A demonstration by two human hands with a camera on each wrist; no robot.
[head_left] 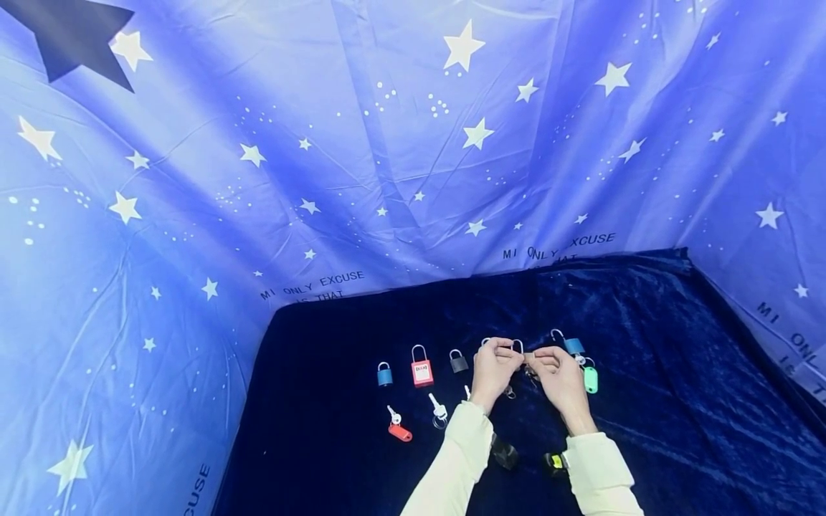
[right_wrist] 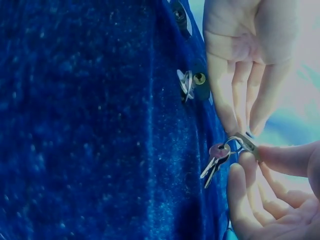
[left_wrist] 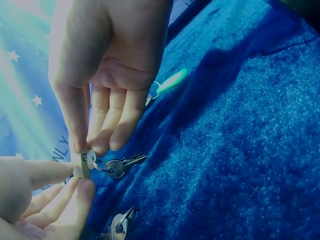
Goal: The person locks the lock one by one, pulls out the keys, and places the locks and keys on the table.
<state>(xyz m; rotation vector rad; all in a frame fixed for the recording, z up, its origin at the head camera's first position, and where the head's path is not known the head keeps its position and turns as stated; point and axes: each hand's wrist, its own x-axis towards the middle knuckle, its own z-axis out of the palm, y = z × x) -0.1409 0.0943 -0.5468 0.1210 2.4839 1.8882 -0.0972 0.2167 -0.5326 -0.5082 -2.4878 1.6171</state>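
Observation:
Both hands meet over the dark blue velvet cloth (head_left: 310, 459), around one small brass-toned padlock (left_wrist: 81, 167) whose shackle (head_left: 518, 345) points up. The left hand (head_left: 495, 373) grips one end of its body between thumb and fingers. From the other side the right hand (head_left: 560, 378) pinches the opposite end. A key (left_wrist: 91, 159) sits at the keyhole face, and further keys (right_wrist: 216, 159) dangle from its ring. In the head view the fingers hide most of the padlock body.
Left of the hands stand a blue padlock (head_left: 384, 374), a red padlock (head_left: 422, 370) and a black padlock (head_left: 459, 362). In front lie a key with a red tag (head_left: 400, 433) and another key (head_left: 438, 408). Rightward is a second blue padlock (head_left: 573, 345) with a green tag (head_left: 590, 380).

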